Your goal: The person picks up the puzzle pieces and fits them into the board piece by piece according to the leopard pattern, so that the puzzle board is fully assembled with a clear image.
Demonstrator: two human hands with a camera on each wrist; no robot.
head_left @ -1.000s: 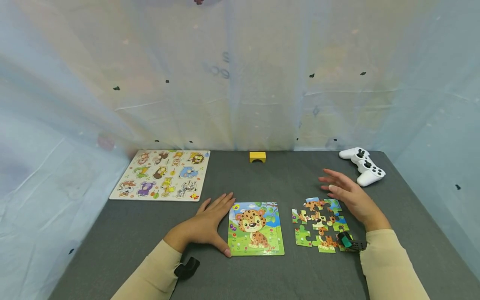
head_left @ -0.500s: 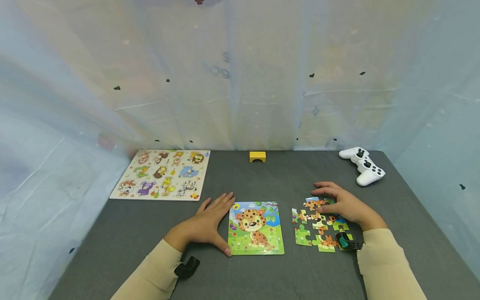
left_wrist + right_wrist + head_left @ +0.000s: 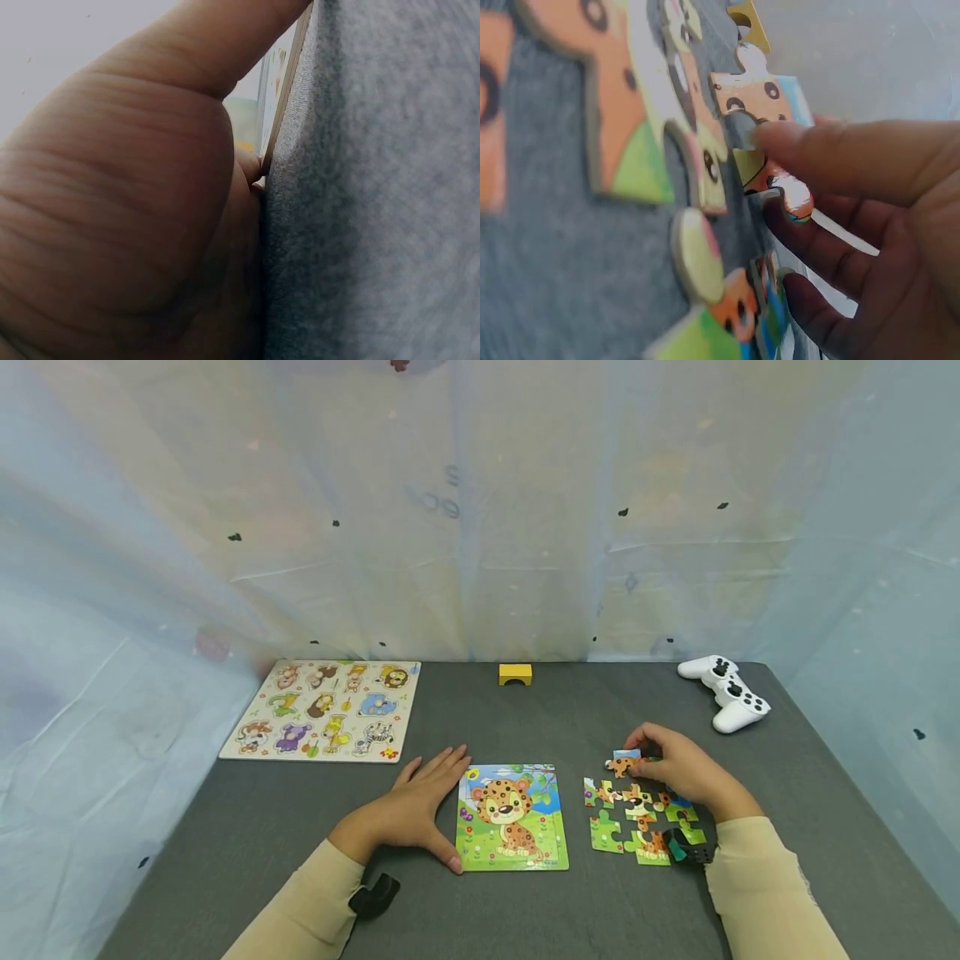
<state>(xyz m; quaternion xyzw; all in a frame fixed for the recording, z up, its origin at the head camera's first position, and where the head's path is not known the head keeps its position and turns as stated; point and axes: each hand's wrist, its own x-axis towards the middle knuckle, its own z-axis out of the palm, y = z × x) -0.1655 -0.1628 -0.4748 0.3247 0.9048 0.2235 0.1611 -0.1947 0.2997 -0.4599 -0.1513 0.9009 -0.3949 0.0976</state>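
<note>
matt grey felt table (image 3: pixel 270 818), glossy cardboard puzzle pieces (image 3: pixel 637 810).

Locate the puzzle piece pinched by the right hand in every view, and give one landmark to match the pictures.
Head: the puzzle piece sits right of centre, at the far edge of the loose pieces, under the right hand.
Left wrist: not in it; only the left hand and the board edge show.
Right wrist: upper centre, against the thumb.
Shared landmark: the grey table mat, also.
</note>
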